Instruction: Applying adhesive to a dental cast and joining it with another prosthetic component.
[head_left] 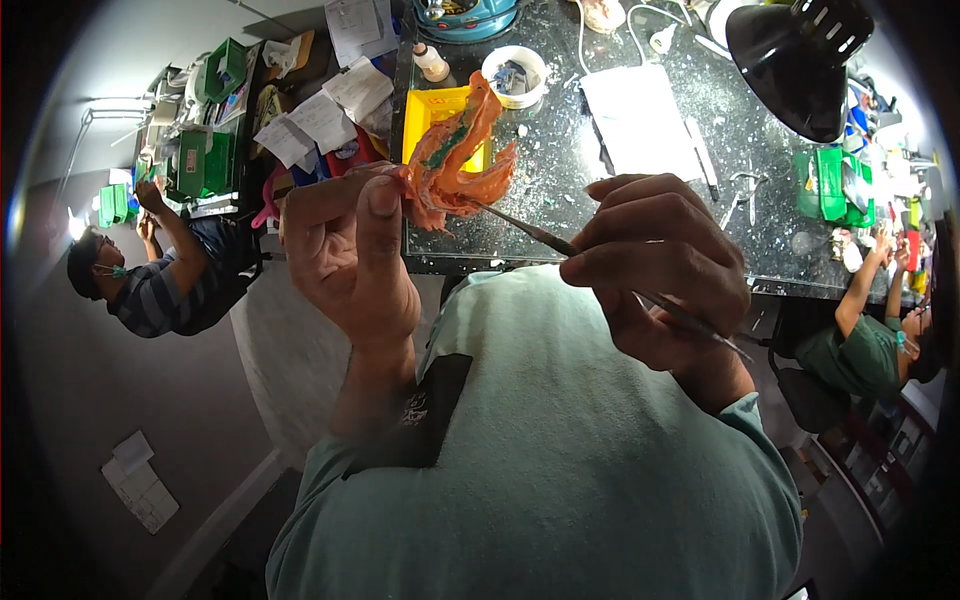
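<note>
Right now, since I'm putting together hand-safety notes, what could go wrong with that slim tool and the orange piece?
The slim metal tool in the right hand points toward the left hand; a slip might jab those fingers or gouge the orange piece.

The left fingers grip the piece near one side, so pressure from the tool could twist it loose.

If dropped, it might pick up white specks from the dark tabletop.

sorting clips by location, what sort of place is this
Probably a workshop, perhaps a dental lab: a slim metal tool is held to a curved orange piece, a black lamp overhangs the speckled worktop, and a co-worker sits off to the left.
</note>
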